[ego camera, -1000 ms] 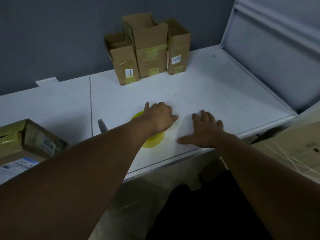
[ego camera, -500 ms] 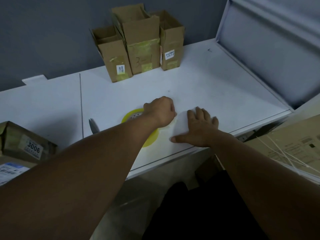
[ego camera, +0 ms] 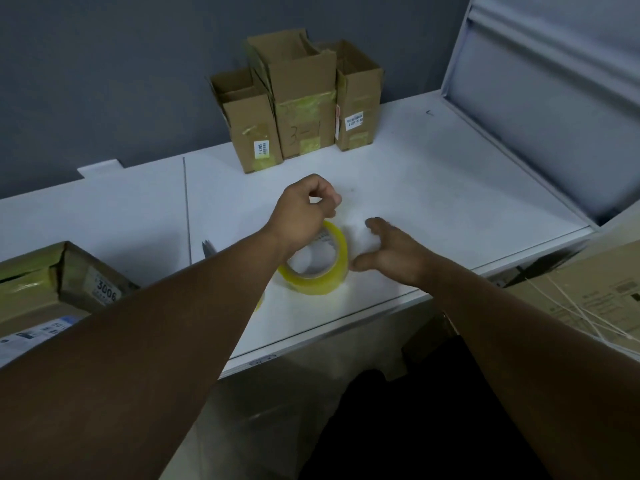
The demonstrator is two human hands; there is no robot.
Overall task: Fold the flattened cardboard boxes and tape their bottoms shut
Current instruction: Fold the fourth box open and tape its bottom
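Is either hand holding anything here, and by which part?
The left hand pinches the yellow translucent tape roll at its raised upper rim; the right hand only rests its thumb against the roll's side.

White table (ego camera: 433,188) with three open cardboard boxes (ego camera: 304,109) at back, yellow tape roll (ego camera: 322,282) near front edge

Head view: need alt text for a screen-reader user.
Two bare hands are at a yellow tape roll tipped up on a white table: the left hand curls above its top edge, the right hand lies beside it, thumb at its side. Three folded cardboard boxes stand open-topped at the back wall.
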